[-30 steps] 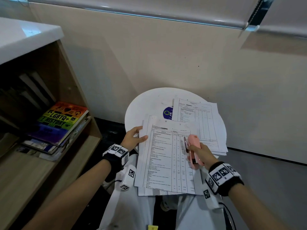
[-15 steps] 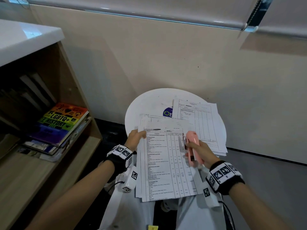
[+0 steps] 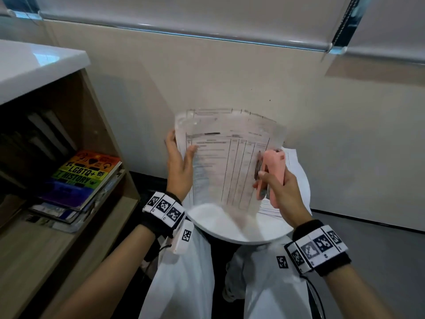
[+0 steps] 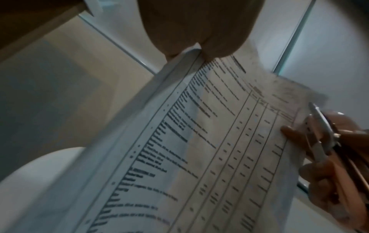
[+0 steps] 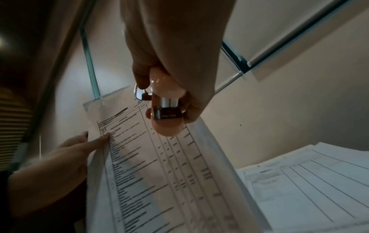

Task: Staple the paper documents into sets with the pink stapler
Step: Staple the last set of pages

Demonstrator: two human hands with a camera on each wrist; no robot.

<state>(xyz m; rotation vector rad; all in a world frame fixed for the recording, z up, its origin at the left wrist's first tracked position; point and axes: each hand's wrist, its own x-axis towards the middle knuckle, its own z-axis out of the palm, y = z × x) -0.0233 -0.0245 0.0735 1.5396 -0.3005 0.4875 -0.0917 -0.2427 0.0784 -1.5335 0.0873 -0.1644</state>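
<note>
The left hand (image 3: 178, 166) is pinching the left edge of the bundle of white printed paper sheets (image 3: 226, 157), thumb on the front and fingers behind, holding it up over the table. The right hand (image 3: 279, 192) is curling its fingers round the small pink plastic stapler (image 3: 273, 171) at the bundle's right edge. The sheets are looking uneven at the top, so a staple could be missing some pages or going in crooked. Under them is sitting a round white table (image 3: 230, 229) with another stack of white printed papers (image 3: 295, 171), by a cream wall (image 3: 230, 72). A wooden shelf (image 3: 76, 226) holding a rainbow-coloured book (image 3: 85, 176) is standing to the left.
</note>
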